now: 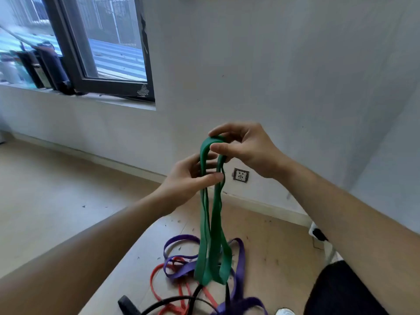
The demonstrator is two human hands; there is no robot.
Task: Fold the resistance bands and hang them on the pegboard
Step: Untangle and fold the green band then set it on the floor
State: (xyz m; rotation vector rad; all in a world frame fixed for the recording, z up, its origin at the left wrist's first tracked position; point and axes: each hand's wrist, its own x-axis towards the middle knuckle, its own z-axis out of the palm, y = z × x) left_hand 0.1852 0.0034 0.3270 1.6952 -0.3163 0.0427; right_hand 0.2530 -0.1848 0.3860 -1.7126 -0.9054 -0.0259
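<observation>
Material looks soft, light, stretchy: green band (211,223) hangs limp, doubled, just left of wall socket (241,175). Right hand (247,151) pinches top bend; left hand (191,178) grips strands beneath. Best hold likely at bend, strands stacked flat. Purple band (239,264), red band (156,283) on floor (68,178) below socket.

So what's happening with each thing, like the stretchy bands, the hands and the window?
green band, folded over, hanging from both hands
left hand, pinching the green strands together
right hand, pinching the top bend
purple bands, tangled loose on the floor
red band, loose on the floor, not folded
black cord, lying on the floor
window, looks swung open
wall socket, nothing plugged in
</observation>
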